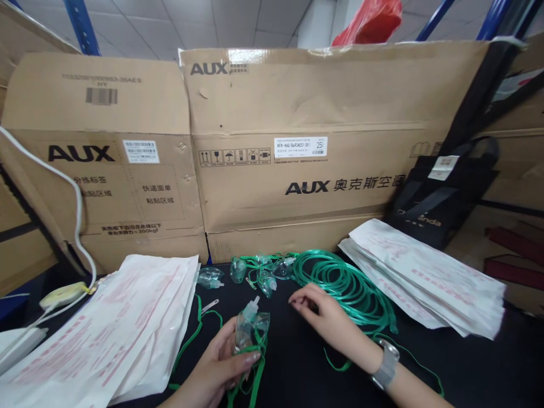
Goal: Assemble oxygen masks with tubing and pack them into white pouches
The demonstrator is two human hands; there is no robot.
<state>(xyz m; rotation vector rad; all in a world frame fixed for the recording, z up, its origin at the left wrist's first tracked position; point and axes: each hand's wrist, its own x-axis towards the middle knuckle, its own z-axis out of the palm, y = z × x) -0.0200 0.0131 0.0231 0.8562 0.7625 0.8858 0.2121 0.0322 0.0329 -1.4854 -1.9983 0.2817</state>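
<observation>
The left hand [221,362] is closed around a clear mask [243,334], thumb across the front and fingers behind it. The mask's long axis runs away from the palm, and its pale nozzle [251,309] sticks out past the fingertips, aimed forward and leaning slightly right. A green strap [257,374] hangs from the mask, over and below the thumb.

The right hand [318,311] is half curled, thumb and fingers bent toward each other, with nothing visible in its hold. Its fingertips point left, toward the nozzle, which lies directly to their left with a short gap between. That sideways gap is the key relation: the mask is in the left hand, and the right is just beside it, not touching.

The tubing [374,294] is coiled beyond and to the right of the right hand, much nearer to it than to the left. The hand overlaps the coil's near edge in view; whether they touch I cannot tell.

Ahead of both hands, more masks [267,282] lie grouped on the table [297,368], next to the coil's left side. White bags [140,317] are stacked left of the left hand; a second stack [425,283] lies beyond the right hand, to its right.
</observation>
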